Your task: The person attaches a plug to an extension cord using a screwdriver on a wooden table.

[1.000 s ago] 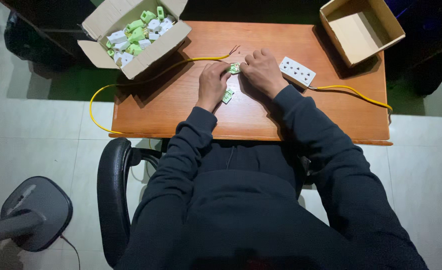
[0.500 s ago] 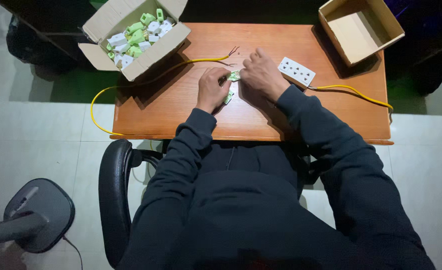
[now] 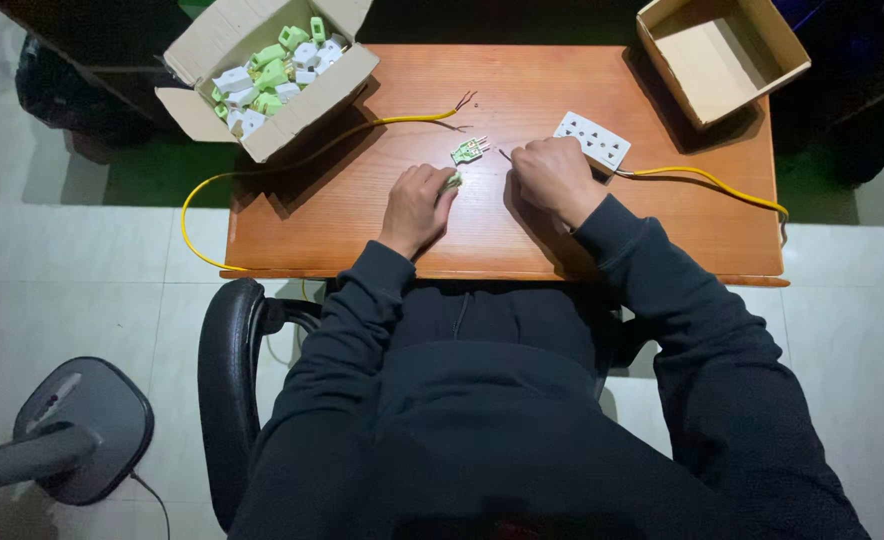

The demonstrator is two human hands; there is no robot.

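Note:
My left hand (image 3: 417, 205) rests on the wooden desk (image 3: 662, 235), fingers closed on a small green plug piece (image 3: 450, 183). My right hand (image 3: 554, 175) is a fist, and a thin dark tool tip (image 3: 505, 155) pokes out of it to the left. Between the hands, slightly farther back, a green plug part with metal prongs (image 3: 470, 150) lies on the desk, touched by neither hand. Just behind my right hand sits a white socket strip (image 3: 592, 140). A yellow cable (image 3: 402, 121) with bared wire ends stops behind the plug part.
At the desk's back left stands an open cardboard box (image 3: 337, 85) of green and white plugs. An empty cardboard box (image 3: 752, 85) is at the back right. Another yellow cable (image 3: 707, 180) runs right from the socket strip. A fan base (image 3: 87, 425) stands on the tiled floor.
My hands, which were together on the plug, have drawn apart. The pronged plug part now lies on the desk between them, and my left hand has moved back toward me.

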